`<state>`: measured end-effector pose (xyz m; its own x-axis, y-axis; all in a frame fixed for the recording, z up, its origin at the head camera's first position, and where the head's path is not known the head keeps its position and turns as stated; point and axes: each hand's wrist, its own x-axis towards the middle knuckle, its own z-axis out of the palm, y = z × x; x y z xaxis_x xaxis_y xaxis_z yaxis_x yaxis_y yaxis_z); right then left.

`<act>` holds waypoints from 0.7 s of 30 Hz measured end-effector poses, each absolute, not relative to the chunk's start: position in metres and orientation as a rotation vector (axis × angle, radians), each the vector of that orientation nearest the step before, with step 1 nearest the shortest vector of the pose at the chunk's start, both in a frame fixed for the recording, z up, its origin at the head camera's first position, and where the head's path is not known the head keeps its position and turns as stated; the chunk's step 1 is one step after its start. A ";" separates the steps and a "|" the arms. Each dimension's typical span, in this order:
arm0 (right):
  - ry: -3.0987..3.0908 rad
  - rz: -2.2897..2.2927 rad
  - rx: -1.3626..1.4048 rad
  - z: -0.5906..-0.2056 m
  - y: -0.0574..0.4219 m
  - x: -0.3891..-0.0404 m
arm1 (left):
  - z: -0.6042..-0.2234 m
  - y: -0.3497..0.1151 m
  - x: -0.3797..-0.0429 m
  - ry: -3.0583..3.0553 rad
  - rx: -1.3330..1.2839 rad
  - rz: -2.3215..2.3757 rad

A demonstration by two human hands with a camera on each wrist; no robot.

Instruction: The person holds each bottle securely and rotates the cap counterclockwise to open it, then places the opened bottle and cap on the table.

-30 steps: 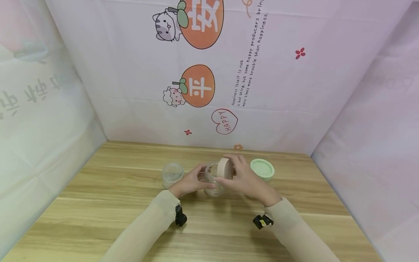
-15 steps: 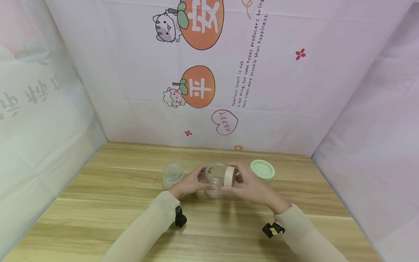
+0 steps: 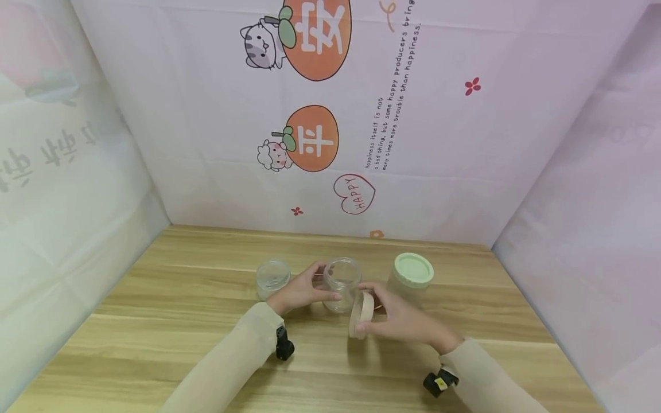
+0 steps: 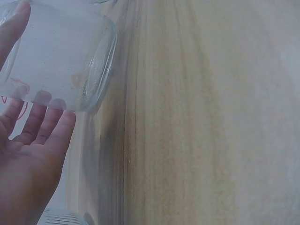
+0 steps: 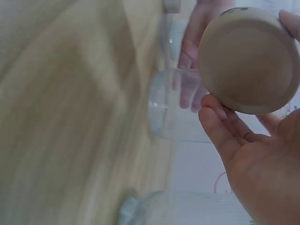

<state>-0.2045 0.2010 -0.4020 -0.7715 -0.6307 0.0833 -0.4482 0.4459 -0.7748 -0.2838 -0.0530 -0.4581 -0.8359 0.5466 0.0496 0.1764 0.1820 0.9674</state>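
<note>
A clear jar without a lid stands upright on the wooden table, its open mouth upward. My left hand holds it from the left, thumb on the near side and fingers round the far side. In the left wrist view the fingers of that hand touch the jar's wall. To the right of the jar, my right hand grips a round beige lid by its rim, tipped on edge with its hollow side facing left. The right wrist view shows the lid's flat outer face.
A smaller clear jar stands left of my left hand. Behind my right hand is a jar with a pale green lid. Printed cloth closes off the back and sides of the table.
My right hand has moved the beige lid away from the jar's mouth, down towards me and slightly right, turning it on edge. My left hand and the jar have stayed put.
</note>
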 end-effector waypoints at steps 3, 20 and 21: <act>2.455 -1.203 -0.957 -0.408 0.200 -0.203 | -0.458 -0.053 -0.284 2.156 0.693 1.696; 2.469 -1.116 -0.926 -0.444 0.191 -0.192 | -0.459 -0.054 -0.283 2.183 0.677 1.660; 2.478 -1.098 -0.928 -0.445 0.191 -0.192 | -0.459 -0.054 -0.283 2.178 0.686 1.664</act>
<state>-0.1918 0.1910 -0.4448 -0.7562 -0.6543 0.0074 -0.4452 0.5061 -0.7387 -0.2828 -0.0540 -0.4590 -0.8355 0.5481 0.0395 0.1822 0.2084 0.9609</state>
